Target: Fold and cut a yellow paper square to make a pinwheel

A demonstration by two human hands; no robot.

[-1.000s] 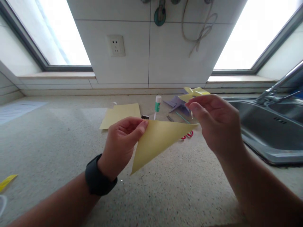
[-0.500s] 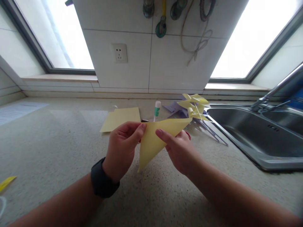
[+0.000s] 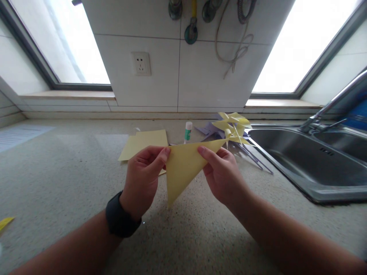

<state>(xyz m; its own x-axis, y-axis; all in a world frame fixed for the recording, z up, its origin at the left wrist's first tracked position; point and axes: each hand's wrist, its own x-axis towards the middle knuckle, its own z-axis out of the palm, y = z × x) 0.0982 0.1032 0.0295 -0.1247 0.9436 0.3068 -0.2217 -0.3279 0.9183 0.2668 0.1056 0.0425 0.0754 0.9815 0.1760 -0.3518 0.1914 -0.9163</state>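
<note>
A sheet of yellow paper (image 3: pixel 183 166), folded into a triangle, is held up above the counter between both hands. My left hand (image 3: pixel 145 177) pinches its upper left corner between thumb and fingers. On the long slanting side, my right hand (image 3: pixel 222 172) grips the paper, thumb in front and fingers behind. One point of the triangle hangs downward; another reaches right, past my right thumb. Behind the paper stands a glue stick (image 3: pixel 188 131) with a white cap and green label, its lower part hidden. Flat yellow sheets (image 3: pixel 149 139) lie behind my left hand.
Yellow paper pinwheels (image 3: pixel 233 126) and purple paper (image 3: pixel 210 131) lie at the back right, their sticks (image 3: pixel 255 156) pointing toward me. A steel sink (image 3: pixel 286 160) with a faucet (image 3: pixel 315 120) borders the right. A printed sheet (image 3: pixel 23 133) and a yellow scrap (image 3: pixel 5 222) lie at left.
My right hand has shifted its grip a little to the right along the paper, its thumb now nearer the right point. The triangle looks flatter and turned more toward me. The view has shifted slightly.
</note>
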